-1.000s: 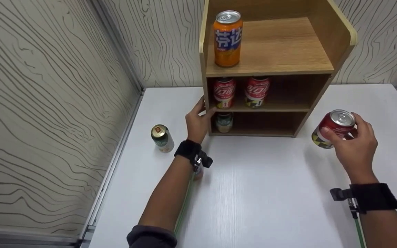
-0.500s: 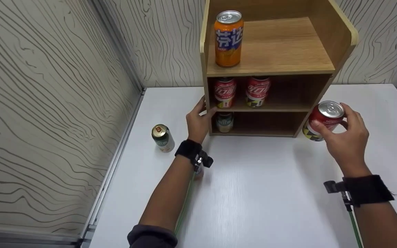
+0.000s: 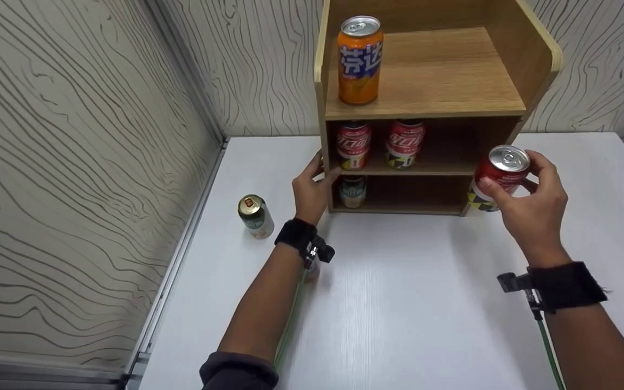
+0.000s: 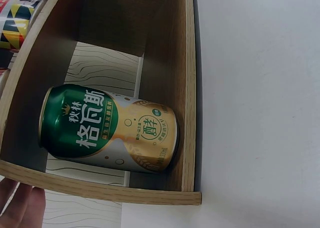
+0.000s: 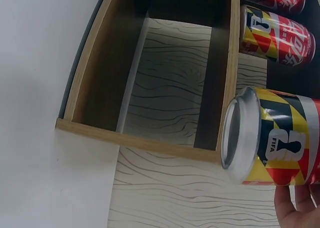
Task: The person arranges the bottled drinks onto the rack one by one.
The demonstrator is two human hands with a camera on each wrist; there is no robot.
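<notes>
My right hand (image 3: 537, 208) grips a red cola can (image 3: 499, 176) with a yellow and black checked lower part, raised off the table at the shelf's right front edge. In the right wrist view the base of this cola can (image 5: 270, 138) overlaps the middle compartment's opening. My left hand (image 3: 312, 189) holds the left side panel of the wooden shelf (image 3: 436, 76). On the middle level stand two red cola cans (image 3: 352, 146), side by side. A green and gold can (image 4: 107, 128) stands in the bottom compartment, at the left. The top level bears an orange soda can (image 3: 359, 59).
Another green and gold can (image 3: 256, 216) stands on the white table (image 3: 388, 314), left of the left forearm. A further can (image 3: 313, 269) is mostly hidden behind the left wrist strap. Patterned walls (image 3: 263, 70) border the table at the back and left.
My right hand has carried the cola can left and toward the shelf, from beside it to overlapping its right front edge. My left hand has stayed at the side panel.
</notes>
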